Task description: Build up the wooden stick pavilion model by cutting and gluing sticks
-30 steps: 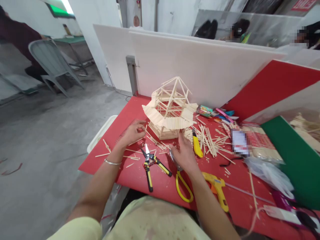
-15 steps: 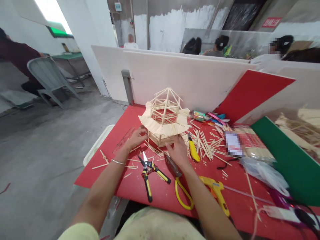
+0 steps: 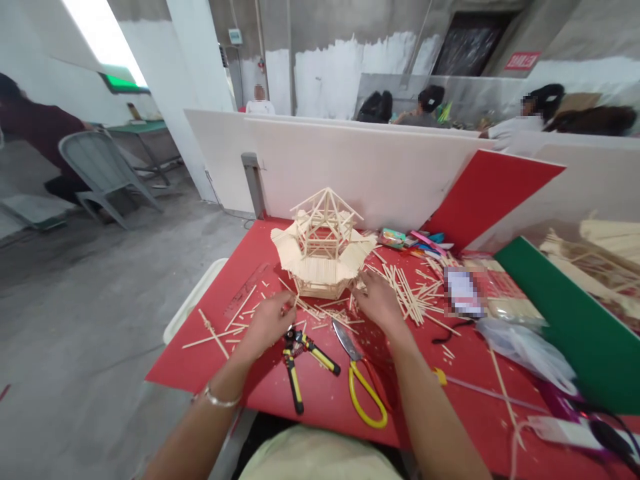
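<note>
A small pavilion model (image 3: 323, 250) built of thin wooden sticks stands on the red table (image 3: 320, 393). My left hand (image 3: 267, 322) lies on the table in front of the model, fingers curled over loose sticks just above the yellow-and-black snips (image 3: 300, 357). My right hand (image 3: 377, 300) rests at the model's right front corner, fingertips touching the base, fingers bent. Yellow-handled scissors (image 3: 357, 377) lie between my forearms. Whether either hand holds a stick is hidden.
Loose sticks (image 3: 413, 287) lie scattered to the right of the model and at the left edge (image 3: 215, 333). A phone (image 3: 463, 292), plastic bags (image 3: 530, 347), a green board (image 3: 575, 320) and a red board (image 3: 490, 193) fill the right side. A white partition (image 3: 350, 167) stands behind; other people sit beyond it.
My left hand has drawn back from the model's left side to the sticks near the snips. My right hand has shifted right along the base. The view has tilted up.
</note>
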